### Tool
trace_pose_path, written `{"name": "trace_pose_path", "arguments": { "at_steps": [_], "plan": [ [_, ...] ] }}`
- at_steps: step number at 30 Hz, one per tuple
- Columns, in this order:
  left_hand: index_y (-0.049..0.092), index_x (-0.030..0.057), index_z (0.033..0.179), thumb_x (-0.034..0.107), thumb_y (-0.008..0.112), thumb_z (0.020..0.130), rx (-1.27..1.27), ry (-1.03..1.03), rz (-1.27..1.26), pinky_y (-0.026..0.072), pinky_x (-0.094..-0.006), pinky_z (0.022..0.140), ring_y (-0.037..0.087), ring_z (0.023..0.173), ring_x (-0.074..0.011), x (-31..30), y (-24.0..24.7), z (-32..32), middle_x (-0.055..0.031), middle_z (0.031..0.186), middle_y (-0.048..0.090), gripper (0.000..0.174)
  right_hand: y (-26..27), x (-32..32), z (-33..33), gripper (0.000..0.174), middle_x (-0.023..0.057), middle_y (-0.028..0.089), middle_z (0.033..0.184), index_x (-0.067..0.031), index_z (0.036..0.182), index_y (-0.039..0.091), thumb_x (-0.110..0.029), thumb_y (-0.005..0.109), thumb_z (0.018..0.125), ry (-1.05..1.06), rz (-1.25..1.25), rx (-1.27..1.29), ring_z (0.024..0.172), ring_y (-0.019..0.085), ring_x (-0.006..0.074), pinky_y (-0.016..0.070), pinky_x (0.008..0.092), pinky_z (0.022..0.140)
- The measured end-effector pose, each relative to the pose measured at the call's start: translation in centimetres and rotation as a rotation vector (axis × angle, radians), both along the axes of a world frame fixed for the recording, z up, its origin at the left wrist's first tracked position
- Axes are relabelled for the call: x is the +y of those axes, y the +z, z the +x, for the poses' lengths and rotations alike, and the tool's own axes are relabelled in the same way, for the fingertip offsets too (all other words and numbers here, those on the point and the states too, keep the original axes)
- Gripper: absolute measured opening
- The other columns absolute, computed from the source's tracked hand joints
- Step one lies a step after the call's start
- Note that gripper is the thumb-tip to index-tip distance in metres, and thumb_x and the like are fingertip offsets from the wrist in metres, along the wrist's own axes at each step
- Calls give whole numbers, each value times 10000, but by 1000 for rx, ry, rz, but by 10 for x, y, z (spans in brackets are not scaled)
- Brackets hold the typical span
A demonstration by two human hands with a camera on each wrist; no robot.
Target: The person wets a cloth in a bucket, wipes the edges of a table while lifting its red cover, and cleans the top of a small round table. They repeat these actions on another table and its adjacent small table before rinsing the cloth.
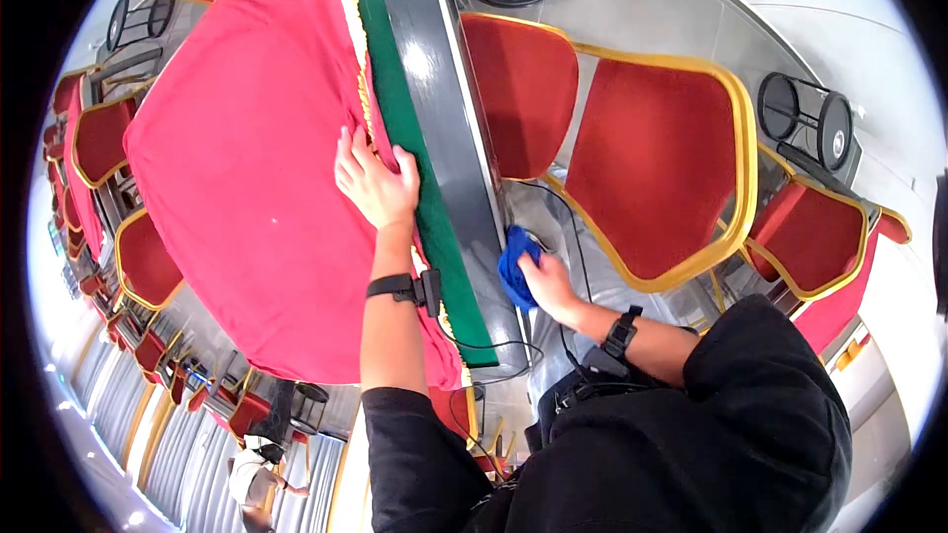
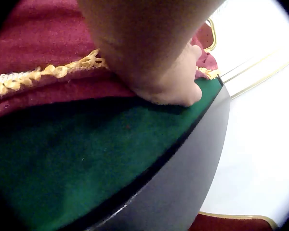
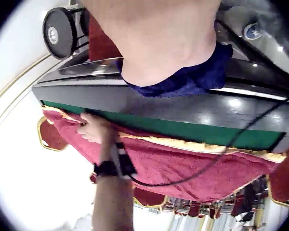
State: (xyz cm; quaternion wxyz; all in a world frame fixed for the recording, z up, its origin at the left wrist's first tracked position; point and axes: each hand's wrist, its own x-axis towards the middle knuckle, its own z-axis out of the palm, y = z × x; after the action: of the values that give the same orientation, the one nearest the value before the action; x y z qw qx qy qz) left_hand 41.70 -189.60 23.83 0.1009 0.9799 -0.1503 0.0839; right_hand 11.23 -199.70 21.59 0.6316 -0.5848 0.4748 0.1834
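On the outer side of the dark gray rail [image 1: 425,69], we notice a white mark on the black stool [image 1: 839,128] and a round blue-and-white emblem [image 3: 253,32], both too small for us to read. Also at the rail's outer side we find the blue cloth [image 1: 513,271], bunched, its longer direction running roughly along the rail. The person's right grip [image 1: 551,288] pinches it; whether cloth and rail touch, we cannot tell.

Inward from the rail, a strip of green felt [image 1: 392,89] borders the surface, then the yellow fringe [image 1: 356,39] of the red tablecloth [image 1: 247,158], whose fringed edge follows the rail's length. The left grip [image 1: 380,183] rests on this tablecloth, fingers spread, thumb toward the rail. Beyond the right grip, away from the person, we see bare rail; outward of it, a gold-framed red chair [image 1: 657,168] narrows the room. A black cable [image 3: 197,178] crosses the rail.
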Motion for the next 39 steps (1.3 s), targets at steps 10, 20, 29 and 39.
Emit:
{"name": "trace_pose_path", "arguments": {
  "at_steps": [10, 20, 29, 39],
  "plan": [
    [550, 3, 1362, 248, 651, 934, -70, -88, -192, 375, -522, 1141, 485, 1357, -415, 26, -7, -28, -230, 1440, 528, 503, 39, 53, -131, 473, -54, 609, 850, -8, 1038, 709, -449, 544, 1080, -214, 458, 82, 769, 517, 99, 458, 278, 722],
    [439, -56, 1461, 205, 587, 955, 91, -214, -108, 299, -557, 1197, 382, 1452, -460, 100, 5, -167, -278, 1555, 425, 589, 8, 74, -150, 426, 35, 664, 1166, -56, 1386, 529, -360, 556, 1090, -619, 738, -211, 1042, 641, 132, 515, 321, 954],
    [463, -13, 1474, 169, 557, 938, 116, -123, -148, 290, -529, 1215, 393, 1461, -413, 98, 3, -166, -228, 1579, 430, 574, 27, 17, -47, 435, 271, 700, 864, 3, 1127, 645, -396, 692, 959, 234, -91, -191, 834, 740, 380, 565, 431, 740],
    [469, -21, 1463, 156, 562, 915, 130, -82, -122, 299, -528, 1208, 394, 1468, -403, 97, 6, -166, -215, 1589, 427, 584, -39, -45, 148, 544, 56, 548, 1422, -49, 1515, 427, -338, 579, 1081, -194, 140, -721, 1282, 490, 141, 384, 317, 1121]
  ]
}}
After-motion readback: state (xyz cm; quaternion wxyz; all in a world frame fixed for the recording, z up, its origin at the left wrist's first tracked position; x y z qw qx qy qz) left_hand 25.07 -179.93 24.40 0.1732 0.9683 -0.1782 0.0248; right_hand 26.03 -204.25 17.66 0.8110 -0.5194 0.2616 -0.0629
